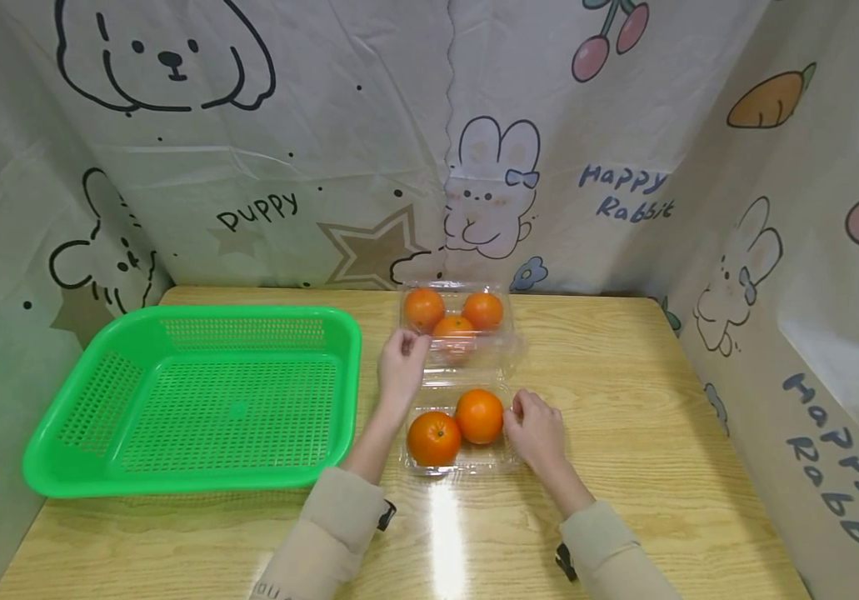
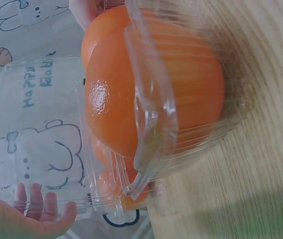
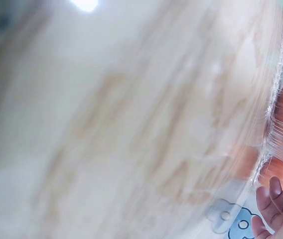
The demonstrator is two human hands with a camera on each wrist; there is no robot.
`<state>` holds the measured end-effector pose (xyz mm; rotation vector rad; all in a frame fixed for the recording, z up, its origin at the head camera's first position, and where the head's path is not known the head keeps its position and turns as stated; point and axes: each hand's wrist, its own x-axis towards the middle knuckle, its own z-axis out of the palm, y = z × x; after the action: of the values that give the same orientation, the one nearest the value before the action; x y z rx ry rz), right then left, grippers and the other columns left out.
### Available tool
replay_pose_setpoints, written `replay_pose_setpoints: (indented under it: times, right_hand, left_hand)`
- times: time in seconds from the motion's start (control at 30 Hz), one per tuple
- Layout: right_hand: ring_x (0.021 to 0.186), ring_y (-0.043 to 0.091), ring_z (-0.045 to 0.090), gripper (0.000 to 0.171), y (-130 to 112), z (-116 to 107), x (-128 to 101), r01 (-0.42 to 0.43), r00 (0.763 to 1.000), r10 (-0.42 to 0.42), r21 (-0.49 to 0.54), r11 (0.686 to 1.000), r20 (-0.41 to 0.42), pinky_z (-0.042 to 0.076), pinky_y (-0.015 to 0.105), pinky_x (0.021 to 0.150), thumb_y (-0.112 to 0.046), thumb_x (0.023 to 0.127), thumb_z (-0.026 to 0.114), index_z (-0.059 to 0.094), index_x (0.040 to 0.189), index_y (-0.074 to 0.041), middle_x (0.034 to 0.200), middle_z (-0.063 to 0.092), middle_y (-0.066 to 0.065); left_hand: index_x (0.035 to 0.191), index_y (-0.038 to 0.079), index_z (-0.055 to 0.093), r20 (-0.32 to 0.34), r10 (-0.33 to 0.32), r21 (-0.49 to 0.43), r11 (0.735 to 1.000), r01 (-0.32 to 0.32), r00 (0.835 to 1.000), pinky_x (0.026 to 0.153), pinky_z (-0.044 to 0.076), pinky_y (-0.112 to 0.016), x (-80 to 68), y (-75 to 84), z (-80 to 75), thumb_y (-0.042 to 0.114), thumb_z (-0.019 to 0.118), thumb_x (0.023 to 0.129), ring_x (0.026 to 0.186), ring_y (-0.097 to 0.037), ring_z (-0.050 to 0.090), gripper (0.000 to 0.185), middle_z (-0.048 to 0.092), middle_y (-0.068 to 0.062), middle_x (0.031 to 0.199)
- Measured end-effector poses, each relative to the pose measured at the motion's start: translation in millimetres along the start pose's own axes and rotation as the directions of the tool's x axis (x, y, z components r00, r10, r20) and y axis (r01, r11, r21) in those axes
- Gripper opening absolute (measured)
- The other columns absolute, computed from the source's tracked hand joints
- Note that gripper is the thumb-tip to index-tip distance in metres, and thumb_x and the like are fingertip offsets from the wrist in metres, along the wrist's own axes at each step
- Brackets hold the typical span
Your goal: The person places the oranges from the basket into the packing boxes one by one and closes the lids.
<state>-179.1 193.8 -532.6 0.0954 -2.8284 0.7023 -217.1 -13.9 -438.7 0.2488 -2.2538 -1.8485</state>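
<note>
Two oranges, a nearer one [image 1: 433, 439] and another [image 1: 479, 415], sit in a clear plastic clamshell box [image 1: 466, 468]. Its transparent lid [image 2: 37, 129] stands raised at the back. My left hand [image 1: 402, 367] pinches the lid's left edge between thumb and fingers. At the right rim of the box is my right hand [image 1: 537, 427], its fingertips beside the right orange. In the right wrist view the fingers [image 3: 276, 191] are loosely bent by the box, and whether they touch it is unclear. Behind the lid, three oranges lie in another clear box [image 1: 408, 287].
A green plastic basket [image 1: 357, 375] with a mesh bottom stands on the left of the wooden table [image 1: 609, 367]. A printed cloth [image 1: 369, 125] with cartoon animals hangs behind and at both sides.
</note>
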Motion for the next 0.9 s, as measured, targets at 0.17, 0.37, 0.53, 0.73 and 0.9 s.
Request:
replay_pose_setpoints:
  times: [0.17, 0.37, 0.53, 0.73, 0.9]
  right_hand:
    - [0.06, 0.022, 0.043, 0.013, 0.3, 0.2, -0.1, -0.004, 1.0, 0.004, 0.001, 1.0, 0.005, 0.034, 0.037, 0.062, -0.017, 0.077, 0.055, 0.045, 0.07, -0.012, 0.065, 0.042, 0.001]
    - [0.061, 0.022, 0.044, 0.013, -0.2, -0.4, 0.3, -0.013, 1.0, 0.013, -0.004, 1.0, 0.017, 0.034, 0.036, 0.063, -0.017, 0.078, 0.055, 0.045, 0.071, -0.012, 0.066, 0.043, 0.002]
    - [0.062, 0.022, 0.045, 0.013, -0.2, -0.4, 0.1, -0.015, 1.0, 0.015, 0.002, 1.0, 0.022, 0.034, 0.037, 0.064, -0.017, 0.078, 0.056, 0.045, 0.072, -0.012, 0.066, 0.044, 0.002]
    - [0.063, 0.02, 0.045, 0.013, -0.3, -0.6, 0.1, -0.022, 0.999, 0.021, 0.03, 0.999, 0.035, 0.034, 0.038, 0.066, -0.017, 0.08, 0.055, 0.045, 0.073, -0.012, 0.067, 0.043, 0.001]
    - [0.062, 0.02, 0.045, 0.012, -0.1, 0.0, -0.5, -0.026, 0.999, 0.024, 0.056, 0.998, 0.029, 0.034, 0.037, 0.064, -0.017, 0.079, 0.056, 0.046, 0.073, -0.012, 0.067, 0.044, 0.001]
  left_hand:
    - [0.081, 0.001, 0.057, 0.028, 0.023, 0.028, 0.999, -0.024, 0.999, 0.066, 0.04, -0.028, -5.4, -0.9, -2.7, 0.015, 0.056, 0.078, 0.074, -0.02, 0.048, 0.014, 0.055, -0.009, 0.078]
    - [0.08, -0.002, 0.058, 0.072, 0.137, 0.043, 0.989, -0.141, 0.988, 0.072, 0.041, -0.031, -12.5, -3.1, -6.6, 0.01, 0.057, 0.077, 0.076, -0.024, 0.05, 0.013, 0.058, -0.013, 0.079]
    - [0.079, -0.001, 0.058, 0.093, 0.199, 0.036, 0.979, -0.203, 0.976, 0.081, 0.043, -0.037, -18.7, -7.3, -9.0, 0.007, 0.057, 0.078, 0.082, -0.025, 0.054, 0.009, 0.059, -0.012, 0.081]
    - [0.083, -0.002, 0.058, 0.117, 0.229, 0.037, 0.971, -0.235, 0.966, 0.085, 0.043, -0.04, -26.3, -10.7, -12.5, 0.007, 0.059, 0.079, 0.089, -0.026, 0.054, 0.009, 0.058, -0.012, 0.086]
    - [0.087, -0.002, 0.058, 0.139, 0.227, 0.058, 0.97, -0.237, 0.964, 0.087, 0.041, -0.041, -31.7, -14.1, -15.9, 0.01, 0.058, 0.08, 0.092, -0.027, 0.052, 0.014, 0.058, -0.012, 0.09]
